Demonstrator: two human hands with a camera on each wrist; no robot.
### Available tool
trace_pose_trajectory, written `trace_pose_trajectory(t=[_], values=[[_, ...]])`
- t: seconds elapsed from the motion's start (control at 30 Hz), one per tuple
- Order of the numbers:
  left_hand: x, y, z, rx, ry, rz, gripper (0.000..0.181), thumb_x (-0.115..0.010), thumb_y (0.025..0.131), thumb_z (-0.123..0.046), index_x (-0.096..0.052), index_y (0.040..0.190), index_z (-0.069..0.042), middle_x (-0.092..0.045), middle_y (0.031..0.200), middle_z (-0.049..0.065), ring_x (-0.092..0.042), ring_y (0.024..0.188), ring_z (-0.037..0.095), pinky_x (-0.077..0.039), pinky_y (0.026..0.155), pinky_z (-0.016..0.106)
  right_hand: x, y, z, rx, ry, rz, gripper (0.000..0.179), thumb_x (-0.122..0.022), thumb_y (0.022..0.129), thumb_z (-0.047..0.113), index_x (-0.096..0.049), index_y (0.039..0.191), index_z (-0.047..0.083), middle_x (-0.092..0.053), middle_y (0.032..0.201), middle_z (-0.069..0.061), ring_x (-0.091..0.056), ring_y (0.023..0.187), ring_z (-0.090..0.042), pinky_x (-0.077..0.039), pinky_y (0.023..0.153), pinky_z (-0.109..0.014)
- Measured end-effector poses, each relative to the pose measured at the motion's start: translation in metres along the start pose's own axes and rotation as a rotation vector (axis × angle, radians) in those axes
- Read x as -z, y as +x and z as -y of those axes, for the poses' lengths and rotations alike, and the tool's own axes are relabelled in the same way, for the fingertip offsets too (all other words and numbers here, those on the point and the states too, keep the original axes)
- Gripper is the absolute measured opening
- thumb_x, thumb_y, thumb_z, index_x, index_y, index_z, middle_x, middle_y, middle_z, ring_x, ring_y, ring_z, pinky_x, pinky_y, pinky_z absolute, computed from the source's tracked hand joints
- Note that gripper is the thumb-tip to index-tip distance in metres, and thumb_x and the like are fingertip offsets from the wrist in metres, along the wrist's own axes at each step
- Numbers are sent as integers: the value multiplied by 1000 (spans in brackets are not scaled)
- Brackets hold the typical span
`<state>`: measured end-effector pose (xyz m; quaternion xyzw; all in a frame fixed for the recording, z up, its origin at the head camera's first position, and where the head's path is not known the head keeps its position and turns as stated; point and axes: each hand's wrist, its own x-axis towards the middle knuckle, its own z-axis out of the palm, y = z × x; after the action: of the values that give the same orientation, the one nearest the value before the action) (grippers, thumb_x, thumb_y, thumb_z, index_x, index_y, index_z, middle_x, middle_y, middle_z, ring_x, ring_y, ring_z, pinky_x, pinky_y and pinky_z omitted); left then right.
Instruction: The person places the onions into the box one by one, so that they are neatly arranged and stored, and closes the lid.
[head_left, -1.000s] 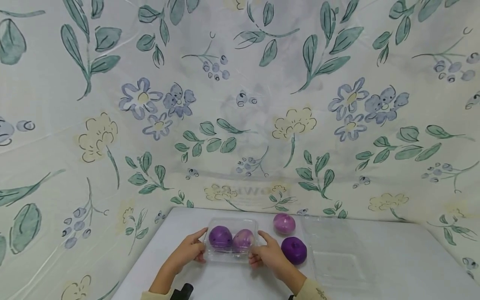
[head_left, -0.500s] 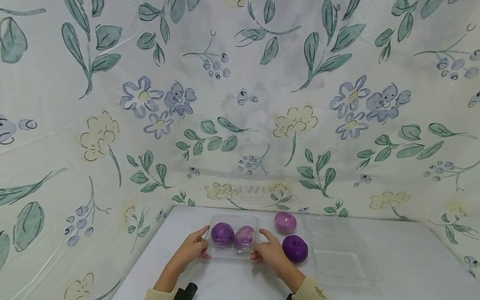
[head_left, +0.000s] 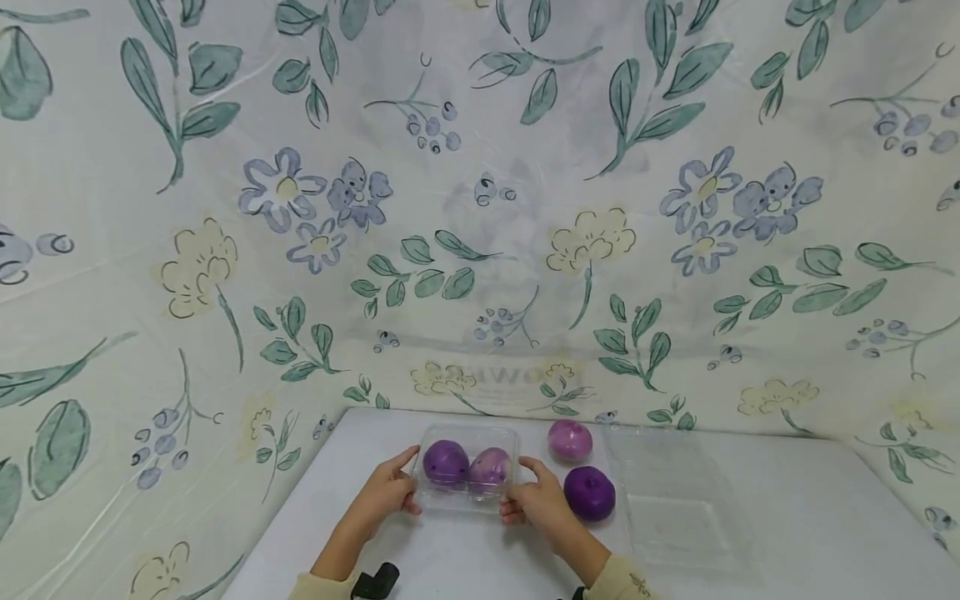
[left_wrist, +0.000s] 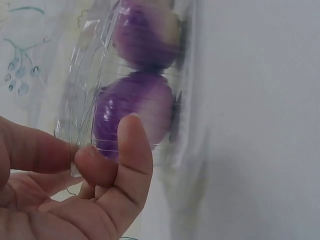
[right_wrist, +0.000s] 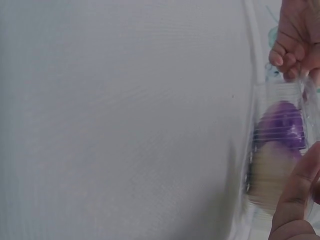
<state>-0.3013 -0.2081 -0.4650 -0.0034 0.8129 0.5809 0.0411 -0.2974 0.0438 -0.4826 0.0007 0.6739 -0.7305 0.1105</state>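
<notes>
A clear plastic clamshell box with two round purple fruits inside lies between my hands, its lid over them. One fruit is deep purple, the other paler and pinkish. My left hand pinches the box's left rim between thumb and fingers; in the left wrist view one finger lies along its side wall. At the right front corner, my right hand grips the box with curled fingers, the index finger stretched along the edge. Seen from the right wrist, the box is partly cut off.
Just right of my right hand sit two loose fruits, a dark purple one and a pink one behind it. Farther right, an open clear plastic container lies on the white table. A floral cloth hangs behind the table.
Both hands have shifted the box slightly away from me and a little to the right, keeping their hold. The loose fruits and the open container have stayed in place.
</notes>
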Motion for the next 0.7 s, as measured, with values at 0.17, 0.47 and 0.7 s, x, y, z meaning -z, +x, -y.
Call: trace_pose_trajectory(t=[0.17, 0.47, 0.7], values=[[-2, 3, 1, 9, 5, -36, 66, -46, 84, 8, -37, 149, 4, -48, 71, 7, -51, 54, 18, -56, 57, 35, 0, 2, 0, -3, -15, -16, 73, -55, 86, -5, -22, 151, -7, -69, 81, -16, -64, 60, -14, -60, 61, -31], [4, 3, 1, 21, 15, -34, 64, -49, 86, 3, -39, 150, -2, -53, 77, 11, -49, 58, 18, -58, 56, 38, -2, 0, 0, -6, -25, -31, 69, -56, 88, -3, -24, 149, -9, -69, 87, -21, -65, 62, -14, -61, 62, -32], [9, 1, -2, 36, 38, -26, 62, -49, 86, 1, -40, 148, -2, -57, 89, 16, -51, 62, 18, -59, 57, 38, 0, -6, 4, -10, -112, -40, 67, -59, 92, 5, -26, 149, -8, -69, 87, -18, -65, 62, -14, -60, 62, -32]])
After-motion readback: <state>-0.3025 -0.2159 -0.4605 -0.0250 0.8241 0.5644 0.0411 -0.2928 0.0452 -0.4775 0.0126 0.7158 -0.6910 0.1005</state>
